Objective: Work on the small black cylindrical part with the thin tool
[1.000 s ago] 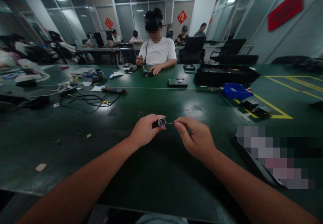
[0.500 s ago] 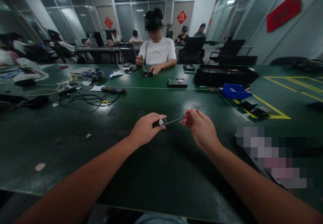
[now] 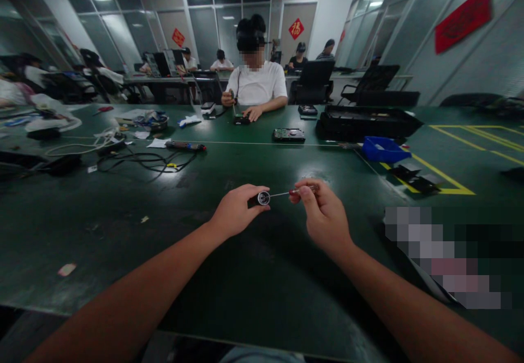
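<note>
My left hand [image 3: 235,206] is closed around a small dark cylinder with a silver ring-shaped end [image 3: 263,198]; its open end faces me, and some detail shows inside the ring. In my right hand [image 3: 323,207] is a screwdriver [image 3: 291,192] with a thin metal shaft and a clear, reddish handle, pinched between thumb and fingers. The shaft points left, and its tip meets the ring of the cylinder. Whether the tip sits in a screw cannot be made out. Both hands are above the green table [image 3: 254,275].
Across the table a person in a white shirt [image 3: 262,84] works on a dark device. A circuit-board unit [image 3: 289,134], a blue tray [image 3: 385,149], a long black casing [image 3: 368,123] and black cables [image 3: 143,161] lie beyond my hands. A blurred-out patch covers the right side.
My right hand has turned, and the screwdriver's handle now shows between thumb and fingers. The shaft lies more level. My left hand and the cylinder stay nearly in place.
</note>
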The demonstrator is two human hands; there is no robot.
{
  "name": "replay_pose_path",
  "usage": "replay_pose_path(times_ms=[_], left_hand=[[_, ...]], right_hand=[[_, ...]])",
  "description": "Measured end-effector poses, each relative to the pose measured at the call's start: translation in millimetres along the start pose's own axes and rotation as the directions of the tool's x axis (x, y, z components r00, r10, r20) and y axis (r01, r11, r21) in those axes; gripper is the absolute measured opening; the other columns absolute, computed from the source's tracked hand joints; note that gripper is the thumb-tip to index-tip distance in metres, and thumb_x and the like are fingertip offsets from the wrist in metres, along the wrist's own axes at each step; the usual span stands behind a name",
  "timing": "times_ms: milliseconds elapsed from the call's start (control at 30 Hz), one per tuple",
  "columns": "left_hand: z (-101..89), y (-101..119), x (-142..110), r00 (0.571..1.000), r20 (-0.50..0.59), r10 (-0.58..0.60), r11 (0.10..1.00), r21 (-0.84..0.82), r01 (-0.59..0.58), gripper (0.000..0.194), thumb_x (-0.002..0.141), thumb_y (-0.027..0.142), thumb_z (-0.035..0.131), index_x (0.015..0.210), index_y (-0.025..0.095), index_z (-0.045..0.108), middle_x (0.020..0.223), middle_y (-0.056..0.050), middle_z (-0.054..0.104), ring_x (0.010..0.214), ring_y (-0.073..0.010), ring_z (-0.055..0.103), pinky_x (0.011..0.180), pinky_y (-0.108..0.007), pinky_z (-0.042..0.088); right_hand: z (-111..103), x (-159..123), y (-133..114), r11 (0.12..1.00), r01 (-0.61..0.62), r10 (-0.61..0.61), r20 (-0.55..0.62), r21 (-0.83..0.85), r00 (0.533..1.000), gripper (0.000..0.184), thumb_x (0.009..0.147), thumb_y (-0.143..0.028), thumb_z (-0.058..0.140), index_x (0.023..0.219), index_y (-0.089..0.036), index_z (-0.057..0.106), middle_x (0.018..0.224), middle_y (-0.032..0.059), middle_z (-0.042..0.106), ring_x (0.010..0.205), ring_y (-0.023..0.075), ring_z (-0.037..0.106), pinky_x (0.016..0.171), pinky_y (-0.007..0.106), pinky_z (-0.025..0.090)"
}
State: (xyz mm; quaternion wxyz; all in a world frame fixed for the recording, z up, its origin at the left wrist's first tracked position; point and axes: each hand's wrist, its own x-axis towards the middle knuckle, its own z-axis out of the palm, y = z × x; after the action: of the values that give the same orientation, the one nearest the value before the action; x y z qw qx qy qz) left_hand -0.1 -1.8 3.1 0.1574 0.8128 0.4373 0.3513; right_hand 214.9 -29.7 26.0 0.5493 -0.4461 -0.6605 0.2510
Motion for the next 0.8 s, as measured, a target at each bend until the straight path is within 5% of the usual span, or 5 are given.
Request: replay_pose_path(times_ms=[267, 433, 600, 800], left_hand=[[-0.5, -0.4, -0.7, 1.000, 0.002, -0.006, 1.000, -0.011, 0.006, 0.037, 0.087, 0.028, 0.077, 0.123, 0.025, 0.068, 0.114, -0.003, 0.073, 0.103, -0.0220, 0.067, 0.092, -0.038, 0.052], [0.9, -2.7, -0.5, 1.000, -0.008, -0.008, 1.000, -0.007, 0.008, 0.038, 0.085, 0.027, 0.078, 0.122, 0.025, 0.068, 0.114, -0.003, 0.073, 0.105, -0.0226, 0.067, 0.091, -0.038, 0.052], [0.1, -1.5, -0.5, 1.000, -0.004, -0.014, 1.000, -0.006, 0.014, 0.039, 0.085, 0.028, 0.078, 0.122, 0.025, 0.068, 0.114, -0.003, 0.073, 0.104, -0.0225, 0.067, 0.090, -0.038, 0.052], [-0.7, -0.9, -1.4, 1.000, -0.001, -0.006, 1.000, -0.005, 0.006, 0.038, 0.086, 0.028, 0.077, 0.123, 0.025, 0.068, 0.114, -0.003, 0.073, 0.105, -0.0225, 0.067, 0.093, -0.038, 0.052]], right_hand=[[1.1, 0.7, 0.4, 0.998, -0.040, 0.037, -0.049, -0.058, 0.998, 0.024, 0.100, -0.040, 0.051, 0.102, -0.020, 0.063, 0.085, 0.0061, 0.074, 0.077, 0.0202, 0.072, 0.072, 0.035, 0.056], [-2.6, -0.4, -5.1, 0.970, 0.069, -0.065, 0.024, -0.235, 0.998, 0.021, 0.096, -0.041, 0.060, 0.095, -0.022, 0.067, 0.079, 0.0028, 0.074, 0.070, 0.0175, 0.070, 0.065, 0.029, 0.051], [-5.9, -0.7, -6.7, 0.883, 0.162, -0.179, 0.004, -0.440, 0.984, 0.041, 0.090, -0.046, 0.066, 0.059, -0.022, 0.055, 0.048, -0.0054, 0.051, 0.043, 0.0101, 0.047, 0.048, 0.025, 0.033], [-5.6, -2.2, -6.2, 0.818, 0.236, -0.253, 0.040, -0.525, 0.967, 0.055, 0.093, -0.053, 0.060, 0.050, -0.022, 0.043, 0.043, -0.0059, 0.038, 0.040, 0.0090, 0.038, 0.046, 0.027, 0.025]])
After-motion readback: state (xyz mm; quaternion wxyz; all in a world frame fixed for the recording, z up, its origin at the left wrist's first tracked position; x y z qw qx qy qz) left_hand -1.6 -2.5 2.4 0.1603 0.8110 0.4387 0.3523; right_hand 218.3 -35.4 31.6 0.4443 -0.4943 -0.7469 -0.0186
